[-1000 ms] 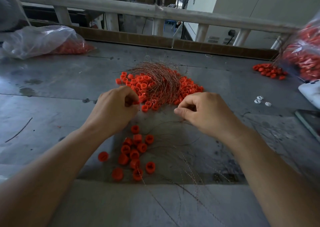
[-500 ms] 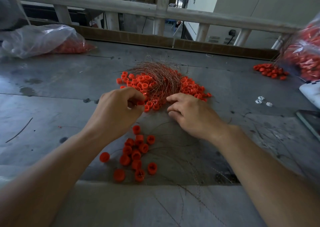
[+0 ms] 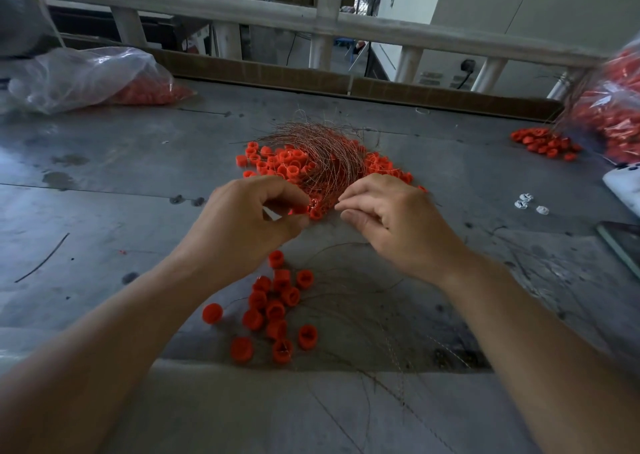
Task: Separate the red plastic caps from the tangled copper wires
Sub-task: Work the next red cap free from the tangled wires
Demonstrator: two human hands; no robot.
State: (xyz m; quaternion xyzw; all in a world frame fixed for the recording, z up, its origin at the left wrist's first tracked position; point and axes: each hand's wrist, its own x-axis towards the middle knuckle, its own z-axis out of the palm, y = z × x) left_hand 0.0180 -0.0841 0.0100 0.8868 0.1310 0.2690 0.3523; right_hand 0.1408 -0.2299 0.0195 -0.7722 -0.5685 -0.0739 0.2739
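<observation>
Grey metal table [image 3: 131,179], white railing [image 3: 242,12] behind, left hand [image 3: 239,226] pinching red cap [image 3: 300,209], right hand [image 3: 398,226] grip unclear

Bare table [image 3: 104,183] left; loose caps [image 3: 273,309] (scattered) between forearms.

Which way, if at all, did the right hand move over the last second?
Yes: the right hand moved forward and slightly left, toward the wire tangle, which kept its place; its fingertips now meet the tangle's near edge.
</observation>
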